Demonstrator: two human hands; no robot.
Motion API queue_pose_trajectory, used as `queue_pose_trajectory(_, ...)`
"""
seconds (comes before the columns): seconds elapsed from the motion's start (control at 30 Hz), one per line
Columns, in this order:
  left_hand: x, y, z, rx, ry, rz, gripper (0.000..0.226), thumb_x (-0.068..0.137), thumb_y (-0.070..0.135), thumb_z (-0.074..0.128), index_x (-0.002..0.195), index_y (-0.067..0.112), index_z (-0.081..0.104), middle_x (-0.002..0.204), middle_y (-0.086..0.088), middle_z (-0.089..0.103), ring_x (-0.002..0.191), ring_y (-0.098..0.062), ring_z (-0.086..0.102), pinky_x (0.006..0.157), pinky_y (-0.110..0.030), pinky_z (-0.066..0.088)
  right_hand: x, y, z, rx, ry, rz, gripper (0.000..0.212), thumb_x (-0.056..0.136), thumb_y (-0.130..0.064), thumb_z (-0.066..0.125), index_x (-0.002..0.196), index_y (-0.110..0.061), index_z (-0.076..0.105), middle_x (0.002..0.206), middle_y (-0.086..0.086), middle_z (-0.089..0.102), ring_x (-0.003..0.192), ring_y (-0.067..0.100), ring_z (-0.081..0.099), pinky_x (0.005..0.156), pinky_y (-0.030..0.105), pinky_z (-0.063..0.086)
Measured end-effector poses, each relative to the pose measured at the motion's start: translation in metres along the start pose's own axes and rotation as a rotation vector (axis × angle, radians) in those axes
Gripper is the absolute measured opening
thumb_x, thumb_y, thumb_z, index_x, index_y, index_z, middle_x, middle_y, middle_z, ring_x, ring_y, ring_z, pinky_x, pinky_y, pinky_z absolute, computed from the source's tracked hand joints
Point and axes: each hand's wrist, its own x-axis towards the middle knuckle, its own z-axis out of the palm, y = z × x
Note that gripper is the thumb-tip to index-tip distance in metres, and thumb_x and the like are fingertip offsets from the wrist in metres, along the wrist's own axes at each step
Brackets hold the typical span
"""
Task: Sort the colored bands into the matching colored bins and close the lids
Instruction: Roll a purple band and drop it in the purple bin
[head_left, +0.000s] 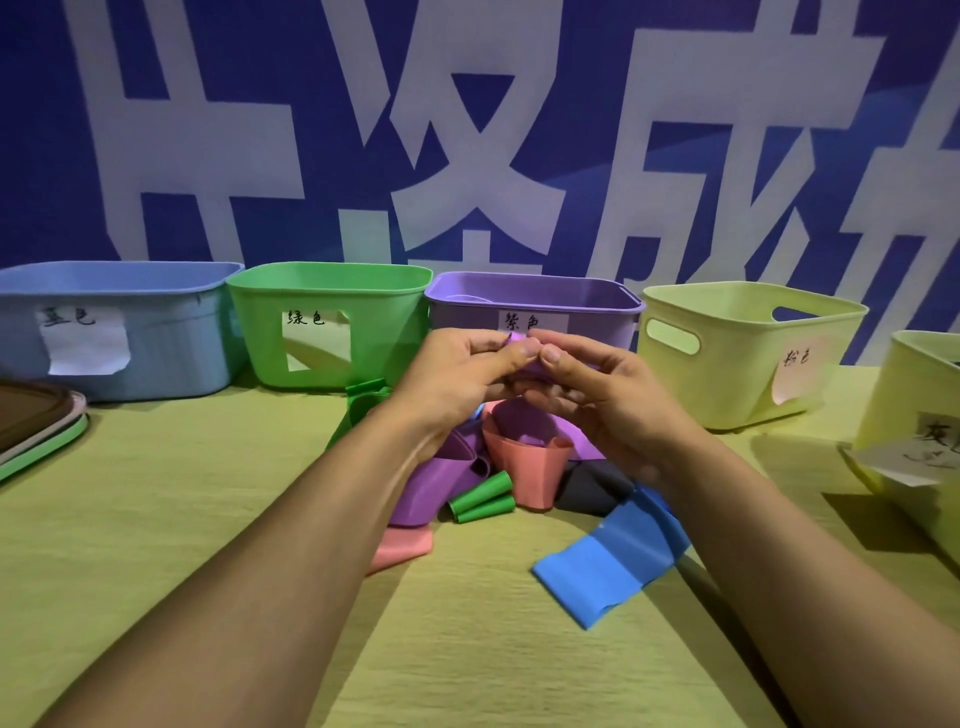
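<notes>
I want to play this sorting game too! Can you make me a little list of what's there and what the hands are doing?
hands: left hand and right hand pinch a purple band together
nearest bin: purple bin, just behind the hands, open
other bins: blue bin, green bin, open
pile on table: blue band, pink band, more purple and green ones
lids: stacked at left

Both forearms reach fwd from bottom edge, bare, converging at centre. Left hand (457, 374) & right hand (597, 384) raised, thumbs nearly touching tip to tip. Each grip pinched closed on the same purple band (524, 364), thumbs on top, other fingers curled beneath it.
</notes>
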Motion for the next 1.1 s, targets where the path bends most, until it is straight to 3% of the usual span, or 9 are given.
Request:
queue_pose_trajectory(0.13, 0.001, -0.001, 0.007, -0.055, 0.093, 0.001, 0.026, 0.093, 0.021, 0.073, 0.108, 0.000, 0.076, 0.103, -0.020, 0.077, 0.095, -0.027, 0.074, 0.093, -0.037, 0.061, -0.002, -0.002, 0.007, 0.119, 0.037, 0.020, 0.037, 0.089, -0.007, 0.065, 0.126, -0.001, 0.068, 0.104, 0.018, 0.077, 0.083, 0.022, 0.077, 0.075, 0.025, 0.062)
queue_pose_trajectory(0.2, 0.002, -0.002, 0.012, -0.144, 0.135, 0.010, 0.022, 0.088, 0.021, 0.076, 0.102, 0.003, 0.076, 0.095, -0.014, 0.078, 0.087, -0.020, 0.073, 0.083, -0.029, 0.062, -0.002, 0.001, 0.015, 0.242, 0.064, 0.020, 0.040, 0.090, -0.005, 0.064, 0.131, -0.002, 0.064, 0.104, 0.018, 0.077, 0.083, 0.023, 0.077, 0.076, 0.026, 0.063)
queue_pose_trajectory(0.27, 0.002, -0.001, 0.018, -0.272, 0.142, 0.023, 0.021, 0.083, 0.015, 0.078, 0.100, 0.004, 0.073, 0.089, -0.009, 0.077, 0.081, -0.015, 0.072, 0.074, -0.022, 0.060, 0.000, 0.004, 0.022, 0.386, 0.090, 0.009, 0.041, 0.095, -0.003, 0.062, 0.136, -0.003, 0.059, 0.114, 0.020, 0.075, 0.090, 0.023, 0.076, 0.080, 0.028, 0.063)
queue_pose_trajectory(0.37, 0.002, -0.003, 0.023, -0.421, 0.151, 0.032, 0.028, 0.075, 0.012, 0.079, 0.100, 0.003, 0.071, 0.090, -0.009, 0.075, 0.084, -0.018, 0.071, 0.079, -0.024, 0.060, 0.000, 0.008, 0.031, 0.490, 0.103, 0.005, 0.044, 0.098, -0.006, 0.060, 0.142, -0.002, 0.055, 0.131, 0.020, 0.067, 0.108, 0.023, 0.070, 0.091, 0.029, 0.060)
queue_pose_trajectory(0.5, 0.004, -0.005, 0.020, -0.426, 0.186, 0.019, 0.017, 0.082, 0.013, 0.077, 0.097, 0.006, 0.073, 0.096, -0.013, 0.074, 0.086, -0.020, 0.070, 0.077, -0.024, 0.059, -0.001, 0.006, 0.031, 0.470, 0.066, 0.091, 0.042, 0.099, -0.016, 0.060, 0.138, 0.000, 0.060, 0.129, 0.018, 0.069, 0.121, 0.025, 0.064, 0.096, 0.030, 0.057)
queue_pose_trajectory(0.63, 0.003, -0.009, 0.019, -0.213, 0.243, 0.016, 0.014, 0.093, 0.016, 0.072, 0.097, 0.003, 0.075, 0.090, -0.016, 0.076, 0.073, -0.021, 0.071, 0.064, -0.030, 0.061, 0.000, 0.002, 0.028, -0.081, 0.188, 0.010, 0.043, 0.104, -0.046, 0.051, 0.123, -0.010, 0.064, 0.095, 0.012, 0.076, 0.080, 0.025, 0.075, 0.071, 0.033, 0.062)
queue_pose_trajectory(0.8, 0.038, 0.003, 0.023, 0.167, 0.280, 0.154, 0.008, 0.096, 0.015, 0.071, 0.091, 0.011, 0.077, 0.094, -0.016, 0.078, 0.087, -0.024, 0.073, 0.091, -0.047, 0.060, 0.003, 0.013, 0.017, -0.620, 0.401, -0.257, 0.046, 0.093, -0.076, 0.036, 0.104, -0.037, 0.058, 0.086, -0.006, 0.075, 0.081, 0.019, 0.073, 0.080, 0.051, 0.059)
queue_pose_trajectory(0.93, 0.090, 0.038, 0.000, 0.569, 0.312, 0.206, 0.011, 0.095, 0.026, 0.073, 0.099, 0.019, 0.079, 0.095, -0.004, 0.079, 0.094, -0.021, 0.075, 0.096, -0.046, 0.058, 0.002, 0.013, 0.006, -0.917, 0.458, -0.281, 0.045, 0.098, -0.070, 0.026, 0.109, -0.035, 0.053, 0.092, -0.007, 0.072, 0.092, 0.025, 0.067, 0.083, 0.048, 0.054)
queue_pose_trajectory(1.1, 0.134, 0.066, -0.011, 1.036, 0.140, -0.029, 0.025, 0.099, 0.024, 0.068, 0.115, 0.007, 0.075, 0.103, -0.008, 0.075, 0.090, -0.017, 0.069, 0.083, -0.031, 0.054, 0.000, 0.010, 0.000, -1.058, 0.447, -0.306, 0.039, 0.104, -0.058, 0.029, 0.110, -0.031, 0.056, 0.100, -0.008, 0.070, 0.094, 0.023, 0.062, 0.077, 0.039, 0.048)
